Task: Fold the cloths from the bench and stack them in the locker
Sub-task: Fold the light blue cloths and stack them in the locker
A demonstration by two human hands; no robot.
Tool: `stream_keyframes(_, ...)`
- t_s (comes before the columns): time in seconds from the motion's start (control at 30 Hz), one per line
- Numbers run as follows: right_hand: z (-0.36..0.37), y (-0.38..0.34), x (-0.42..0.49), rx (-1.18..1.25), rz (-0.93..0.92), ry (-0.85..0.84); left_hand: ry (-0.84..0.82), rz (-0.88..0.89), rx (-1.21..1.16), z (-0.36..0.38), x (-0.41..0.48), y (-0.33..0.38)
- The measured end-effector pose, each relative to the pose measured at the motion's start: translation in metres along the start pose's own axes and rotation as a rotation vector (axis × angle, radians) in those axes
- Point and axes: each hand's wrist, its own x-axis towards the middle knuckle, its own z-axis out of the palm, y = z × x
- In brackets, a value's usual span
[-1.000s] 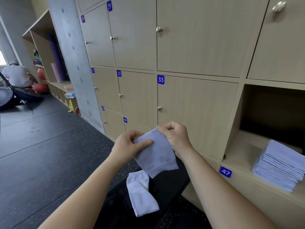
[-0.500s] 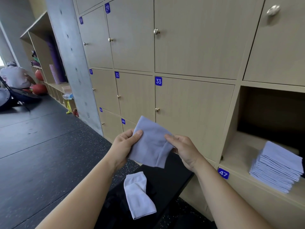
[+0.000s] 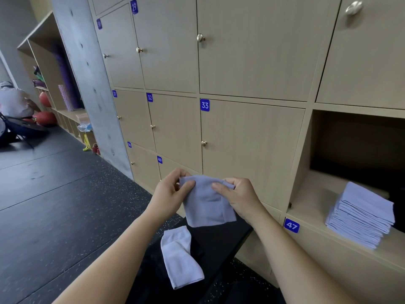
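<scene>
Head view, nearest first: on the black tabletop (image 3: 221,242) directly below your forearms lies one loose cloth (image 3: 179,255), crumpled and unfolded, on the tabletop's left half.

Above the tabletop's far end you hold one pale cloth (image 3: 207,205) in the air, clear of the surface. Your left hand (image 3: 168,194) pinches its upper left corner between thumb and fingers. Your right hand (image 3: 238,198) pinches the upper right edge the same way, thumb in front. Both grips are narrow and closed on the fabric. The cloth hangs as a rough square and already looks doubled, so you seem to be midway through folding it.

Beyond the tabletop and to its right is one open locker (image 3: 311,194), just above the label 47 (image 3: 291,225). One stack (image 3: 361,218) of folded cloths sits on the locker floor near the front edge. Its layers are thin and tightly packed, so I cannot count them for sure, but there are many.

Judging from that, most of the job looks done. The held cloth needs its last fold and a place on the stack, and the loose cloth has not yet been touched.

That makes two cloths outside the locker, one stack inside it and two hands at work. Well beyond the tabletop's left side, one seated person (image 3: 13,102) is by the open shelving.
</scene>
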Motion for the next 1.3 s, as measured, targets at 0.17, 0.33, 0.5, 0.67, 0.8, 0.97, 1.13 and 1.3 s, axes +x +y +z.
stream_keyframes(0.17,-0.010,0.006,0.000,0.076,0.045,0.048,-0.001,-0.014,0.032,0.000,0.001,-0.004)
stream_keyframes(0.33,-0.011,0.004,-0.001,0.106,0.046,0.144,-0.014,-0.071,-0.013,0.002,0.007,-0.005)
stream_keyframes(0.5,-0.010,0.001,0.003,0.123,0.037,0.270,-0.004,-0.317,-0.497,0.017,0.003,0.009)
stream_keyframes(0.67,-0.006,-0.004,0.007,0.206,0.066,0.347,-0.005,-0.396,-0.418,0.051,-0.014,0.013)
stream_keyframes(0.8,-0.011,-0.002,0.002,0.280,0.179,0.357,0.166,-0.304,-0.392,0.065,-0.012,0.015)
stream_keyframes(0.97,-0.016,0.010,-0.010,0.352,0.441,0.194,0.154,-0.245,-0.411,0.074,-0.012,0.024)
stream_keyframes(1.13,-0.018,0.015,-0.013,-0.076,0.137,0.486,0.236,-0.204,-0.200,0.085,-0.010,0.023)
stream_keyframes(1.3,-0.031,0.009,-0.024,-0.622,0.045,0.606,0.309,-0.206,0.057,0.099,-0.012,0.026)
